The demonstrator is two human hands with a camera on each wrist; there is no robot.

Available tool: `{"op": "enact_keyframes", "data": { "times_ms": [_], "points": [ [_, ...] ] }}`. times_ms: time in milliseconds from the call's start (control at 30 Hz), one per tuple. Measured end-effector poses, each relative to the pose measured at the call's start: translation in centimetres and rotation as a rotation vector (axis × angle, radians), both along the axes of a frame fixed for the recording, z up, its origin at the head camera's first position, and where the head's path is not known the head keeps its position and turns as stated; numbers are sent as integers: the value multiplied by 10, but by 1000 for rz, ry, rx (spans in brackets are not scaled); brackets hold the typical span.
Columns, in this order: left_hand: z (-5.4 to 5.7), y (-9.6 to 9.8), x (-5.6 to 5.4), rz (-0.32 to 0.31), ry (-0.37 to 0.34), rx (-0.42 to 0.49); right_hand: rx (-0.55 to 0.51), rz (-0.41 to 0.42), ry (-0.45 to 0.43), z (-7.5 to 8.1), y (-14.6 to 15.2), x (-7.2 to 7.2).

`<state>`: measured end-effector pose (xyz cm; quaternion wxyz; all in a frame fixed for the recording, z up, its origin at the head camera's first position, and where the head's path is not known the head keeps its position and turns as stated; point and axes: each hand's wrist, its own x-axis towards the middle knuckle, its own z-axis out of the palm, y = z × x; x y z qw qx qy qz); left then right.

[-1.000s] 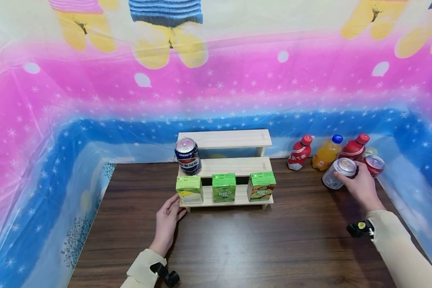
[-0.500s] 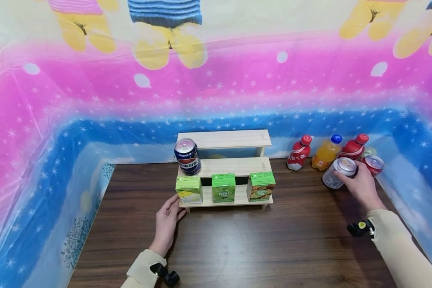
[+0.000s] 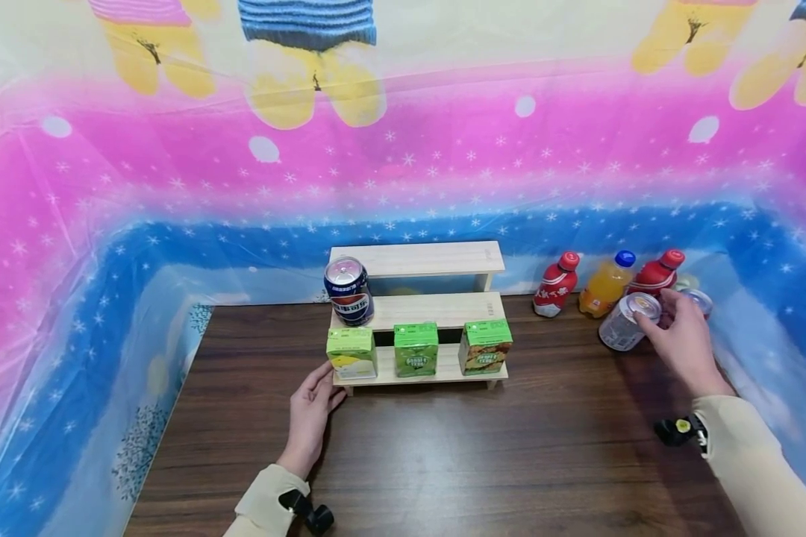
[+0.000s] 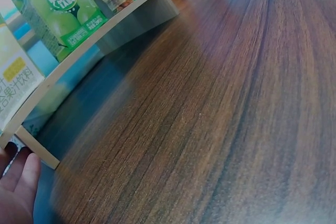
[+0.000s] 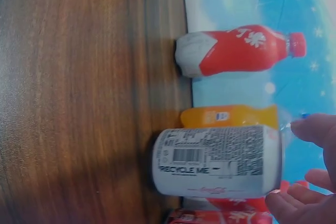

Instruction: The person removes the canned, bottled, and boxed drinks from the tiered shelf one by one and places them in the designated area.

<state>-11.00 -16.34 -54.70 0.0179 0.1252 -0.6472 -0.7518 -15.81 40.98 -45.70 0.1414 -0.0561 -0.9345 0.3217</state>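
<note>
My left hand (image 3: 310,418) holds the front left corner of a stepped wooden shelf (image 3: 436,310), its thumb by the front leg. In the left wrist view the fingers (image 4: 10,169) sit right below the board's end. Over at the right, my right hand (image 3: 688,347) is spread behind a silver drink can (image 3: 623,330), which stands upright on the table. The right wrist view shows the thumb and fingertips (image 5: 281,200) around the top end of the silver can (image 5: 218,162), loosely apart. A second can (image 3: 700,302), red in the right wrist view, is mostly hidden behind the hand.
On the shelf stand a dark blue Pepsi can (image 3: 349,292) and green juice boxes (image 3: 352,353), (image 3: 416,350), (image 3: 486,347). Behind the silver can are red bottles (image 3: 556,285), (image 3: 657,274) and an orange-drink bottle (image 3: 606,285). A patterned cloth (image 3: 403,171) walls the table (image 3: 510,462).
My right hand has loosened from the silver can and shifted slightly right, now covering most of the red can. The left hand stays at the shelf corner.
</note>
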Motion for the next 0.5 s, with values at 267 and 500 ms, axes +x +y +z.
{"op": "enact_keyframes", "data": {
  "times_ms": [267,500],
  "points": [
    [1,0,1,3,18,5,-6,36,-1,20,-17,3],
    [1,0,1,-6,8,1,-74,95,-26,41,-40,6]
  ]
}}
